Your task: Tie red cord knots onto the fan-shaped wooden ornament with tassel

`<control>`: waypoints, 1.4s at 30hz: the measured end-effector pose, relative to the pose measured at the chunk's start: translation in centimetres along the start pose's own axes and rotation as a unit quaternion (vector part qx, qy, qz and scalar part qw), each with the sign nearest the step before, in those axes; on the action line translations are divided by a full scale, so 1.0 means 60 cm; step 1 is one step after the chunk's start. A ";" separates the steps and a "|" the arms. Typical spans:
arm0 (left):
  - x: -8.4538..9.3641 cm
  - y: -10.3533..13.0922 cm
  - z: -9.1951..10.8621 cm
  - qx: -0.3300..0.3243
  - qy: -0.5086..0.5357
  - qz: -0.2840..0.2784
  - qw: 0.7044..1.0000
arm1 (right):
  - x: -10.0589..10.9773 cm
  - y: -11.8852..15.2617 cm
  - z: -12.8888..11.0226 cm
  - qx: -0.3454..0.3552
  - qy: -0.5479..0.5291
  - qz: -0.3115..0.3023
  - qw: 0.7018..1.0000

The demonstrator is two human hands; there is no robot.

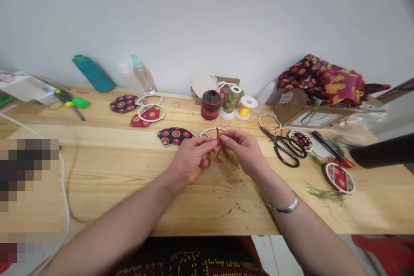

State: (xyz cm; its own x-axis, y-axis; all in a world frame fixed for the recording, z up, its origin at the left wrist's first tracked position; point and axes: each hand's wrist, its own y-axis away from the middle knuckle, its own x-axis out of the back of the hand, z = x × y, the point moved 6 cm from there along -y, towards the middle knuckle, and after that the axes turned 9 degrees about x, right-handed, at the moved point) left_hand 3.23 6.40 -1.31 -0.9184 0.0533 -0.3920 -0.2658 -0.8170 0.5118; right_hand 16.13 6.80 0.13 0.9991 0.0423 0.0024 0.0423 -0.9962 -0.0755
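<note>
Your left grip (189,157) and right grip (242,147) pinch the soft red cord (217,132) at the frame's centre, by the rim of a flat, pale ring (208,131). Uneven tension could let the limp cord slip; wispy olive threads (232,160) below could snag. Rightward, glossy black-handled scissors (277,139) lie on the grained wooden tabletop (123,155).

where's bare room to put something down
The pale wooden table is bare left of the left hand, between the white cable and the black patterned fan-shaped piece. A smaller patch lies right of the silver bracelet, in front of green thread scraps. It's crowded around the black-handled scissors and black-and-red thread spool.
</note>
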 end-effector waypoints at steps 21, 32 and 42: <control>-0.009 0.001 -0.010 0.018 -0.052 -0.031 0.998 | -0.008 0.005 0.003 -0.059 -0.083 -0.021 0.995; -0.005 0.000 -0.010 0.021 -0.037 -0.020 0.999 | -0.007 0.004 -0.001 -0.066 -0.049 -0.055 0.995; -0.006 0.000 -0.014 0.031 -0.029 -0.034 0.999 | 0.000 -0.002 0.002 -0.040 0.010 -0.020 0.999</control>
State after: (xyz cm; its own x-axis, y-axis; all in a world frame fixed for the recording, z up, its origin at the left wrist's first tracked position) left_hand 3.80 5.91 -1.84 -0.9130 0.1420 -0.3823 -0.3436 -0.7728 0.5336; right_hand 16.16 6.92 0.02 0.9964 0.0812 0.0235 0.0811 -0.9967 0.0040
